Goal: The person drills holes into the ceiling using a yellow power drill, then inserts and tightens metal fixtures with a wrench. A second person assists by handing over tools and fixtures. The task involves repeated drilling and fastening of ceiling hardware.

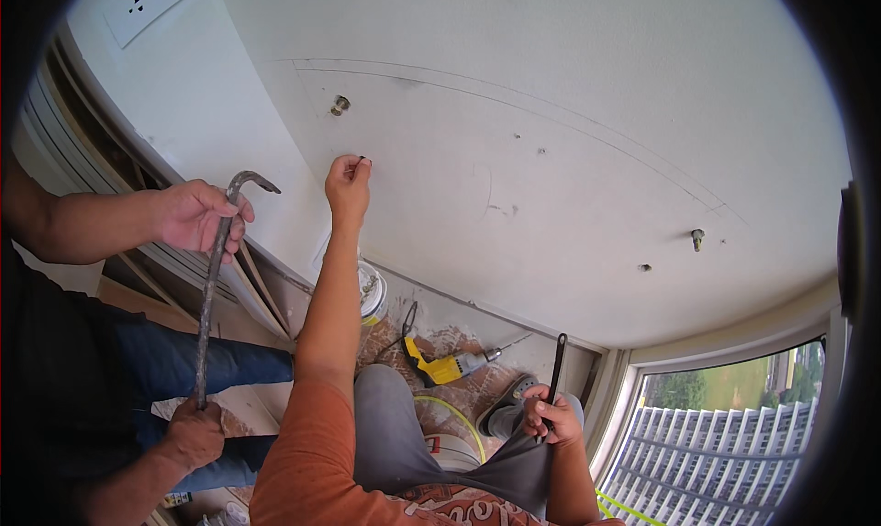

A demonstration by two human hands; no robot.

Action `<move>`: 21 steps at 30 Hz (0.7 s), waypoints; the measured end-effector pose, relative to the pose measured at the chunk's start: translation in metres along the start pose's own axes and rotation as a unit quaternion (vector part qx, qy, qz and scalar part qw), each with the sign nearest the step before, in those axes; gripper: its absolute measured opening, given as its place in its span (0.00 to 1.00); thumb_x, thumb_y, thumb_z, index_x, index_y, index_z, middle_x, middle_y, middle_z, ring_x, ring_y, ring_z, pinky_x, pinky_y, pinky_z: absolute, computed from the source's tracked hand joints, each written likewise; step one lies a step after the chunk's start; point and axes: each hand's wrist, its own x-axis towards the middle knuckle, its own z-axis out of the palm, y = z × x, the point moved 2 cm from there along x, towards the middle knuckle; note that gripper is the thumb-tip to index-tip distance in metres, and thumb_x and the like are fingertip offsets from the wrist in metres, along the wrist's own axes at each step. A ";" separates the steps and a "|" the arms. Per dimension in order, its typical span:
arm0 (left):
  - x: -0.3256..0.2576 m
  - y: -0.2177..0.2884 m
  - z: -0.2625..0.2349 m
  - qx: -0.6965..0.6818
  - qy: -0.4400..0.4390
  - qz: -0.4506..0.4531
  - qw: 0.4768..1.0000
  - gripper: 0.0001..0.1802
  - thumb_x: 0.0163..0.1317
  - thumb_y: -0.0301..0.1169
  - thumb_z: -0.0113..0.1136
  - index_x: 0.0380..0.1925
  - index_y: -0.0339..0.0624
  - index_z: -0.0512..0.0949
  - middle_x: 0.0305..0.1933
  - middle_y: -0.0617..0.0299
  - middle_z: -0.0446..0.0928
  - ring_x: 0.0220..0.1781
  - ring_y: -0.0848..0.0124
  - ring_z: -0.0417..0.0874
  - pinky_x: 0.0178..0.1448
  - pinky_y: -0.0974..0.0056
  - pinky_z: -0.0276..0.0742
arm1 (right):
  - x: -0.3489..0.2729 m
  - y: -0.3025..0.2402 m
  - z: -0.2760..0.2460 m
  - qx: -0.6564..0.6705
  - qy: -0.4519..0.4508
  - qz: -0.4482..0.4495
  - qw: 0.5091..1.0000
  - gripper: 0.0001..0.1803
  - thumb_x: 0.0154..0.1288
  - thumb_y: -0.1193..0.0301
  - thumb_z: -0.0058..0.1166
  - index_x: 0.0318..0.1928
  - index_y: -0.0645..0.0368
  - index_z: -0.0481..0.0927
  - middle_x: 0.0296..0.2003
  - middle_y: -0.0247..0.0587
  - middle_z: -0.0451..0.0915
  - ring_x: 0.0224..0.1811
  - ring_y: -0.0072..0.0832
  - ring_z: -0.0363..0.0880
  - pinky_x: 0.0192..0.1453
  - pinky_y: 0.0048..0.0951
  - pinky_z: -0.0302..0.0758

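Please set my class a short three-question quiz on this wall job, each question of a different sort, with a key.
1. True or false: the left hand presses a small dark item against the white wall.
2. What does the right hand hold? A) a yellow drill B) a thin black tool C) a crowbar
3. Fill in: the yellow drill lies on the ____.

Key:
1. True; the hand is raised to the wall with a small dark piece at its fingertips.
2. B; the black tool sticks up from the fist. The crowbar is in another person's hands.
3. Floor.
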 end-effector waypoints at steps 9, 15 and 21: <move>0.000 -0.006 0.021 -0.070 0.150 -0.071 0.984 0.06 0.58 0.22 0.60 0.35 0.35 0.74 0.27 0.64 0.75 0.24 0.77 0.72 0.26 0.71 0.67 | -0.001 0.000 -0.003 -0.013 0.004 -0.003 1.000 0.16 0.67 0.70 0.57 0.53 0.62 0.76 0.22 0.36 0.70 0.13 0.20 0.62 0.24 0.27 0.67; -0.002 -0.011 0.020 -0.008 0.174 -0.015 0.985 0.08 0.58 0.22 0.60 0.37 0.35 0.74 0.27 0.64 0.75 0.23 0.76 0.73 0.26 0.71 0.68 | -0.002 -0.002 -0.003 -0.004 -0.005 -0.002 1.000 0.16 0.68 0.70 0.57 0.53 0.61 0.76 0.22 0.36 0.70 0.13 0.19 0.62 0.24 0.27 0.67; -0.008 -0.003 0.012 0.001 0.162 -0.020 0.987 0.12 0.58 0.23 0.60 0.43 0.33 0.75 0.40 0.57 0.77 0.34 0.73 0.78 0.33 0.69 0.75 | -0.001 -0.003 -0.001 0.005 -0.017 -0.001 1.000 0.16 0.67 0.70 0.59 0.52 0.61 0.76 0.22 0.35 0.70 0.14 0.20 0.63 0.24 0.27 0.67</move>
